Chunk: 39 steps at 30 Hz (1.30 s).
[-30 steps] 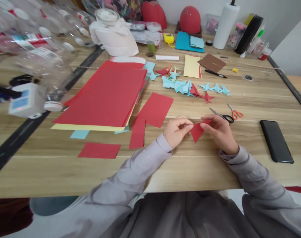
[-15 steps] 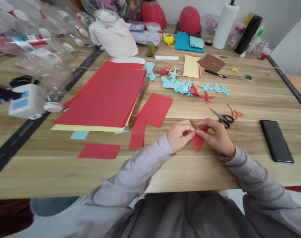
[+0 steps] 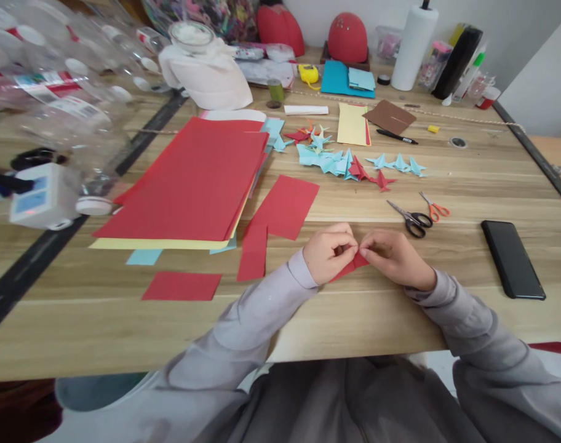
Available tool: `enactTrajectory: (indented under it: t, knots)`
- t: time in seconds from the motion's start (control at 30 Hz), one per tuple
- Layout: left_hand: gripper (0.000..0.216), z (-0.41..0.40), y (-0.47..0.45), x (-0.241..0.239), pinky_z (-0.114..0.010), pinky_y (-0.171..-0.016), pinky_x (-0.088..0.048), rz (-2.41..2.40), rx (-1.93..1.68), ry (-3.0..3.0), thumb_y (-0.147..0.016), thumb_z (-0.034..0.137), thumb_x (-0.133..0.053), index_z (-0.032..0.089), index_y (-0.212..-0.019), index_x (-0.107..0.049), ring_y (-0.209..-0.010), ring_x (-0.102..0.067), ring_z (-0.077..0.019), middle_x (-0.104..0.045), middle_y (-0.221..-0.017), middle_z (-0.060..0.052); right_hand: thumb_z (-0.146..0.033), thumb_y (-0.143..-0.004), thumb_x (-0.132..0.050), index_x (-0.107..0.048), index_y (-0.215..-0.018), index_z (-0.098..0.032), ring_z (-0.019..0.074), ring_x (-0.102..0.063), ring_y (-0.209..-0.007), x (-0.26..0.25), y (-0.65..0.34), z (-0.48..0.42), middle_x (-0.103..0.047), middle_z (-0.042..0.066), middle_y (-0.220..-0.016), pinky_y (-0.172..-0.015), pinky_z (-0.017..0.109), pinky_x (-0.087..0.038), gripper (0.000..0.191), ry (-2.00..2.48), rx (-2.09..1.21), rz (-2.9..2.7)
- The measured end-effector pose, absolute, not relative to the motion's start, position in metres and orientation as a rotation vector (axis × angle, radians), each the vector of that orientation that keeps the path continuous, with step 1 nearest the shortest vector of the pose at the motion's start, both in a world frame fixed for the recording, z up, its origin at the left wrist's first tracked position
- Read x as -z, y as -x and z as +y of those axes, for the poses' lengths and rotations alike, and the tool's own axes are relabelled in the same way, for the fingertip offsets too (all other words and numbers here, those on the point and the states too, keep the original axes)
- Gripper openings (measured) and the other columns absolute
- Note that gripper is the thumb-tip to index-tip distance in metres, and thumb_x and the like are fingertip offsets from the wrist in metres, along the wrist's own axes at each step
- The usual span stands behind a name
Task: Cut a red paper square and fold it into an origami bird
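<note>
The person seems to be midway through a fold in a piece of red paper (image 3: 349, 269), which sits at about four o'clock from the left hand (image 3: 329, 255) and nearly nine from the right hand (image 3: 395, 258). Both thumbs and forefingers are pinched closed on its upper edge, tips almost meeting; the next move likely calls for keeping edges aligned under steady pressure. Black-handled scissors (image 3: 408, 216) lie at one o'clock from the right hand.

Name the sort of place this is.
Probably a craft corner, at home or in a small workshop: the wooden tabletop holds a stack of coloured paper, folded paper shapes and black-handled scissors.
</note>
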<state>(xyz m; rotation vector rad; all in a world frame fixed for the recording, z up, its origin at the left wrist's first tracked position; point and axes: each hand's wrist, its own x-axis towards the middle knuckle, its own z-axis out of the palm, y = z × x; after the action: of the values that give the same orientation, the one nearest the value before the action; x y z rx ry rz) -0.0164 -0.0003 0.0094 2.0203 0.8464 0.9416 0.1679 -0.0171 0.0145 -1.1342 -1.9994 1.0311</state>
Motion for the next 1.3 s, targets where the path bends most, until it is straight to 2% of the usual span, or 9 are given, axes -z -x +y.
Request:
enactTrajectory:
  t: [0.23, 0.33, 0.43, 0.6, 0.77, 0.93, 1.03, 1.17, 1.3]
  knots:
    - [0.02, 0.006, 0.024, -0.017, -0.028, -0.058, -0.039, 0.895, -1.068, -1.81, -0.077, 0.022, -0.057, 0.016, -0.059, -0.061, -0.06, -0.051, -0.0131, -0.055, -0.063, -0.002, -0.027, -0.073, -0.066, -0.064, -0.067, -0.016, 0.0129, -0.055, -0.061, -0.018, -0.176, -0.01, -0.064, 0.001, -0.063, -0.061, 0.027, -0.043, 0.013, 1.13, -1.359, -1.627]
    - [0.02, 0.011, 0.031, -0.017, -0.03, -0.062, -0.041, 0.965, -1.214, -1.706, -0.076, 0.023, -0.058, 0.017, -0.057, -0.059, -0.062, -0.051, -0.0138, -0.055, -0.062, -0.001, -0.026, -0.069, -0.07, -0.063, -0.062, -0.016, 0.0123, -0.054, -0.058, -0.017, -0.186, -0.003, -0.063, 0.0, -0.059, -0.06, 0.026, -0.042, 0.014, 1.181, -1.344, -1.454]
    - [0.018, 0.013, 0.033, -0.016, -0.029, -0.062, -0.04, 1.0, -1.256, -1.678, -0.075, 0.023, -0.06, 0.017, -0.058, -0.06, -0.062, -0.05, -0.0135, -0.054, -0.062, -0.001, -0.028, -0.071, -0.07, -0.065, -0.063, -0.017, 0.0114, -0.055, -0.058, -0.015, -0.19, 0.0, -0.063, -0.001, -0.059, -0.062, 0.026, -0.043, 0.015, 1.164, -1.267, -1.289]
    - [0.019, 0.009, 0.024, -0.013, -0.029, -0.062, -0.039, 0.975, -1.202, -1.701, -0.076, 0.022, -0.059, 0.017, -0.058, -0.06, -0.063, -0.051, -0.0139, -0.055, -0.063, -0.001, -0.04, -0.075, -0.069, -0.069, -0.078, -0.018, 0.0131, -0.058, -0.064, -0.016, -0.174, -0.007, -0.067, 0.001, -0.07, -0.065, 0.028, -0.046, 0.023, 1.171, -1.34, -1.405]
    - [0.017, 0.012, 0.025, -0.012, -0.029, -0.061, -0.039, 0.992, -1.215, -1.669, -0.074, 0.023, -0.061, 0.017, -0.058, -0.062, -0.062, -0.051, -0.0135, -0.055, -0.062, -0.001, -0.044, -0.076, -0.067, -0.063, -0.065, -0.017, 0.0117, -0.053, -0.056, -0.017, -0.171, -0.009, -0.061, 0.0, -0.058, -0.057, 0.027, -0.043, 0.03, 1.202, -1.292, -1.516]
    - [0.017, 0.014, 0.029, -0.012, -0.029, -0.064, -0.041, 1.043, -1.26, -1.59, -0.073, 0.024, -0.063, 0.017, -0.058, -0.062, -0.063, -0.051, -0.0135, -0.056, -0.061, 0.0, -0.047, -0.073, -0.069, -0.061, -0.066, -0.018, 0.0118, -0.053, -0.057, -0.018, -0.177, -0.005, -0.06, -0.001, -0.059, -0.058, 0.026, -0.044, 0.031, 1.221, -1.161, -1.362]
    - [0.017, 0.012, 0.024, -0.01, -0.029, -0.065, -0.041, 1.034, -1.222, -1.6, -0.075, 0.025, -0.062, 0.016, -0.06, -0.063, -0.065, -0.053, -0.0141, -0.058, -0.064, -0.001, -0.05, -0.071, -0.071, -0.064, -0.076, -0.018, 0.0124, -0.056, -0.06, -0.018, -0.172, -0.008, -0.063, 0.0, -0.065, -0.06, 0.027, -0.047, 0.032, 1.184, -1.258, -1.358]
    - [0.02, 0.006, 0.016, -0.007, -0.028, -0.063, -0.041, 0.97, -1.14, -1.671, -0.079, 0.024, -0.057, 0.016, -0.062, -0.062, -0.064, -0.053, -0.0138, -0.057, -0.065, -0.002, -0.052, -0.072, -0.07, -0.061, -0.064, -0.018, 0.0117, -0.054, -0.057, -0.015, -0.166, -0.011, -0.062, 0.0, -0.059, -0.059, 0.026, -0.046, 0.036, 1.181, -1.342, -1.421]
    - [0.022, 0.0, 0.01, -0.006, -0.027, -0.061, -0.041, 0.844, -1.006, -1.771, -0.081, 0.025, -0.053, 0.016, -0.064, -0.062, -0.063, -0.052, -0.0132, -0.054, -0.067, -0.002, -0.053, -0.068, -0.073, -0.061, -0.062, -0.019, 0.0108, -0.049, -0.054, -0.013, -0.166, -0.012, -0.057, -0.002, -0.057, -0.053, 0.025, -0.04, 0.037, 1.188, -1.343, -1.426]
